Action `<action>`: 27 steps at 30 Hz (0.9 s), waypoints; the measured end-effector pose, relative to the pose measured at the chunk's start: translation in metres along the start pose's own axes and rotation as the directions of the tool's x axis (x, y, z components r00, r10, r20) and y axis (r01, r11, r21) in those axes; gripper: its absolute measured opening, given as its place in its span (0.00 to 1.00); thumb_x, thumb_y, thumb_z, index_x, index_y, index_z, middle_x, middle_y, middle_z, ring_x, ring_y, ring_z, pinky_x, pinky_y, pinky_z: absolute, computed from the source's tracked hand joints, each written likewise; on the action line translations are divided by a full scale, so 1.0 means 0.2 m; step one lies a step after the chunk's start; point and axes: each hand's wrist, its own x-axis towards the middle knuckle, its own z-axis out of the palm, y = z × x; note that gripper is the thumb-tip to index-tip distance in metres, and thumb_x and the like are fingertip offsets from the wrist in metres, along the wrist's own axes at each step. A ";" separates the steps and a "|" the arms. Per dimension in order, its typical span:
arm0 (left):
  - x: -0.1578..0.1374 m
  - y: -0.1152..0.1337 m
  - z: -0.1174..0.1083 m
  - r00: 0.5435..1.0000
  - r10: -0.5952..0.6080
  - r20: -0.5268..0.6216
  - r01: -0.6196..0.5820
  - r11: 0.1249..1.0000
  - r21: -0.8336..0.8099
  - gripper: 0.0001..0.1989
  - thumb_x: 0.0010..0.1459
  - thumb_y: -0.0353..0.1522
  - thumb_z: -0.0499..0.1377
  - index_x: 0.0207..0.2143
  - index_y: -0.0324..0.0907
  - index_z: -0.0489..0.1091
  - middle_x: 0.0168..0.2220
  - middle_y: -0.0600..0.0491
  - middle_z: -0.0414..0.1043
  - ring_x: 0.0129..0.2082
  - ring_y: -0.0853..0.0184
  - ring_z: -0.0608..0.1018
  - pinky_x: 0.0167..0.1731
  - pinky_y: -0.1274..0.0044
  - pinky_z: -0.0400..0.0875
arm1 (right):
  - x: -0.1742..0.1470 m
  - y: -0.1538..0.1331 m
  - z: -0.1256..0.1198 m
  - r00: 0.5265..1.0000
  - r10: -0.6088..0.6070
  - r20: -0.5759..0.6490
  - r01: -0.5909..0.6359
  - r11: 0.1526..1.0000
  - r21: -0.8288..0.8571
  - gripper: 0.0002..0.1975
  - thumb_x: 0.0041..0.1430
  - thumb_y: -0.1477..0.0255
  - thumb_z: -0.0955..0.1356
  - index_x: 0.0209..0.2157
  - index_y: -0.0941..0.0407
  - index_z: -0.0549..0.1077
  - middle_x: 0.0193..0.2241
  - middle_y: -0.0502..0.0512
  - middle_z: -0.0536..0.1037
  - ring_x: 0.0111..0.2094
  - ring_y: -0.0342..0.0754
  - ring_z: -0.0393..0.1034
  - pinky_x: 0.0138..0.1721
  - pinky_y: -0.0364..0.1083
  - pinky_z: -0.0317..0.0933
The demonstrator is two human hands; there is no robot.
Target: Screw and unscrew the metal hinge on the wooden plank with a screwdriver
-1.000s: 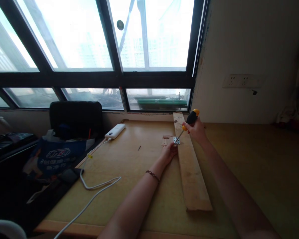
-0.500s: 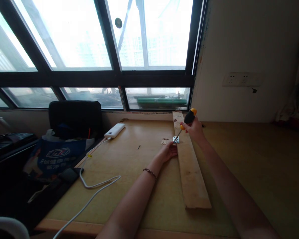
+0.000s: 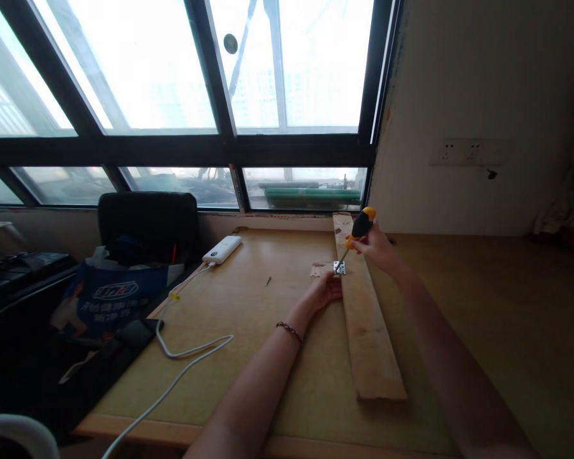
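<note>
My right hand (image 3: 377,247) is closed around a black and yellow screwdriver (image 3: 363,224). Its shaft slants down to the left, with the tip at a small metal hinge (image 3: 339,268). The hinge lies on the left edge of a long wooden plank (image 3: 370,338). Against that edge, my left hand (image 3: 323,291) is closed with thumb and fingers at the near side of the hinge; some fingertips are hidden. Just beyond the left hand is a small pale piece with marks (image 3: 319,269). A screw (image 3: 268,280) lies on the table to the left.
The plank rests on a wooden table (image 3: 268,357), running towards the window (image 3: 291,76). A white power bank (image 3: 222,249) sits at the left edge, its white cable (image 3: 186,376) trailing to the front. Left of the table are a black chair (image 3: 148,217) and a blue bag (image 3: 119,293).
The view has shifted slightly. The screwdriver's handle leans a little differently in my right hand; its tip stays at the hinge. My left hand keeps its place.
</note>
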 end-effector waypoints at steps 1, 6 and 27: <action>0.00 0.00 0.00 1.000 0.009 -0.004 -0.009 1.000 -0.001 0.14 0.57 0.35 0.50 0.30 0.33 0.69 0.27 0.44 0.74 0.26 0.66 0.76 0.30 0.75 0.71 | 0.00 -0.01 -0.01 1.000 0.000 0.016 0.000 1.000 0.002 0.20 0.39 0.71 0.72 0.34 0.55 0.61 0.28 0.49 0.75 0.20 0.41 0.66 0.19 0.40 0.60; 0.00 -0.02 0.02 0.997 0.070 -0.037 -0.070 0.997 0.019 0.12 0.56 0.34 0.50 0.30 0.34 0.69 0.28 0.44 0.74 0.26 0.66 0.76 0.31 0.74 0.70 | -0.02 -0.05 0.00 0.995 -0.051 -0.089 0.040 0.992 -0.124 0.20 0.35 0.71 0.74 0.30 0.55 0.63 0.20 0.44 0.71 0.18 0.41 0.64 0.20 0.40 0.57; 0.01 -0.05 0.02 0.987 0.142 -0.073 -0.140 0.989 0.038 0.11 0.54 0.33 0.51 0.28 0.35 0.69 0.27 0.46 0.73 0.25 0.67 0.75 0.29 0.74 0.70 | -0.03 -0.08 0.02 0.971 0.122 -0.204 -0.147 0.982 -0.116 0.20 0.39 0.64 0.73 0.32 0.56 0.64 0.28 0.55 0.76 0.23 0.50 0.74 0.22 0.45 0.69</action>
